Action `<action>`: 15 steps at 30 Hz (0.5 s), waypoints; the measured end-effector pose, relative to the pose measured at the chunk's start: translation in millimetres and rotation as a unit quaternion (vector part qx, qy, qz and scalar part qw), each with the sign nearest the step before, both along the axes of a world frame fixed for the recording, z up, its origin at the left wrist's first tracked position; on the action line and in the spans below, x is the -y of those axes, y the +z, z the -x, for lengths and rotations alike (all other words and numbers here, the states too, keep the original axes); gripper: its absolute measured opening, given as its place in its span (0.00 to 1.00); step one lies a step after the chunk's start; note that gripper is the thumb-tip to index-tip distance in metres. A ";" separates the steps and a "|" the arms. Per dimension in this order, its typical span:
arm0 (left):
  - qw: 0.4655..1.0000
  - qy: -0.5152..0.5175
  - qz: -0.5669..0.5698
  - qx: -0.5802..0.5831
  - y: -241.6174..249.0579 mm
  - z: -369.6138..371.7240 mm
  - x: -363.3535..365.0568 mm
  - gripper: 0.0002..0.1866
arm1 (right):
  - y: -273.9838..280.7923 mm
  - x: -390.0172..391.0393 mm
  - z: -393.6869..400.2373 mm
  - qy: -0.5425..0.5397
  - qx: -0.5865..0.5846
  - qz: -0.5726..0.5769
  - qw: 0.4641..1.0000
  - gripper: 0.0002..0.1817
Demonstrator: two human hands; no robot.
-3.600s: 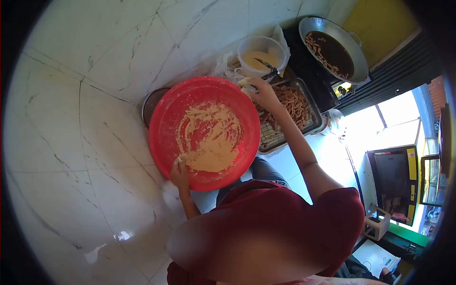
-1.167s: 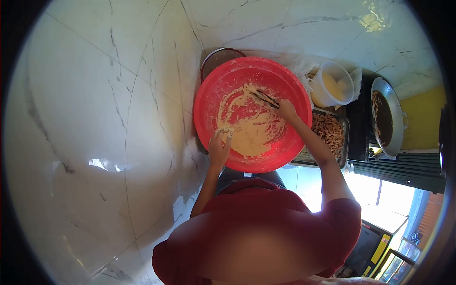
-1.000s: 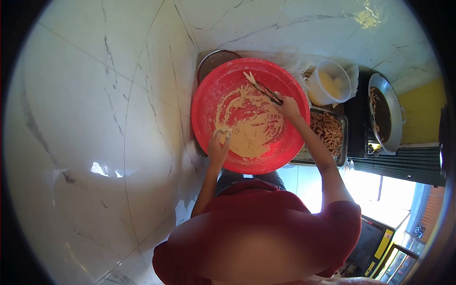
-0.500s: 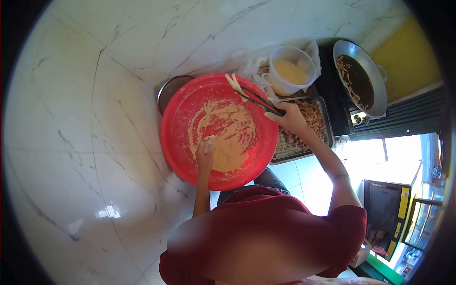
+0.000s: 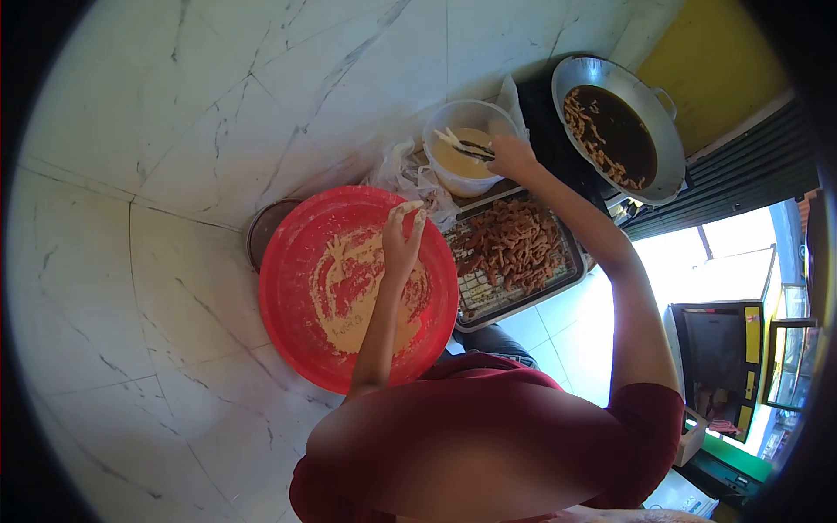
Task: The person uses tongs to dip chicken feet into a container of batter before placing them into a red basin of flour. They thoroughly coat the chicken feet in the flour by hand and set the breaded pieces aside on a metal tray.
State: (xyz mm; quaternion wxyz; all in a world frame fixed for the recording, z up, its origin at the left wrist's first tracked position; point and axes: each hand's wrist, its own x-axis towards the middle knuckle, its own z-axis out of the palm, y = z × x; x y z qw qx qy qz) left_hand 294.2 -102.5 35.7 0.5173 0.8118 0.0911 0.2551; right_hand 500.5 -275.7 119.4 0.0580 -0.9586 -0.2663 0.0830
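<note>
My right hand (image 5: pixel 514 159) grips dark tongs (image 5: pixel 476 150) over a translucent white bucket (image 5: pixel 438 113) of pale yellow batter (image 5: pixel 458 163). Pale, light-coloured strips (image 5: pixel 448 137) show at the far end of the tongs. My left hand (image 5: pixel 404 235), its fingertips coated in flour, hangs over the right side of a large red basin (image 5: pixel 283 318). Its fingers are stretched out and apart, holding nothing that I can see. Streaks of flour (image 5: pixel 349 327) cover the basin's bottom.
A metal tray with a rack (image 5: pixel 475 301) bears a heap of brown fried strips (image 5: pixel 523 244). At the upper right stands a wok (image 5: pixel 676 157) of dark oil, pieces floating along its left side. A crumpled plastic bag (image 5: pixel 405 174) lies between basin and bucket. Behind is a marbled tile wall (image 5: pixel 288 78).
My right hand has carried the tongs from above the basin's edge to over the batter bucket. My left hand has risen off the flour with its fingers spread. The view has shifted.
</note>
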 end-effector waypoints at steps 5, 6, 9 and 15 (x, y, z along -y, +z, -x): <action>0.993 0.002 -0.116 -0.003 -13.4 -43.6 15.9 0.21 | -64.8 -28.5 -32.8 0.039 -0.016 0.074 0.996 0.18; 0.988 0.011 -0.157 -0.005 -21.7 -46.4 18.5 0.22 | -66.8 -28.8 -37.1 0.037 -0.023 0.072 0.996 0.18; 0.973 0.031 -0.229 -0.005 -49.9 -45.7 18.1 0.23 | -69.6 -21.4 -43.3 0.029 -0.032 0.035 0.998 0.18; 0.983 0.032 -0.178 0.007 -71.2 -44.9 15.5 0.23 | -0.4 19.4 -2.4 -0.024 -0.016 -0.100 0.995 0.20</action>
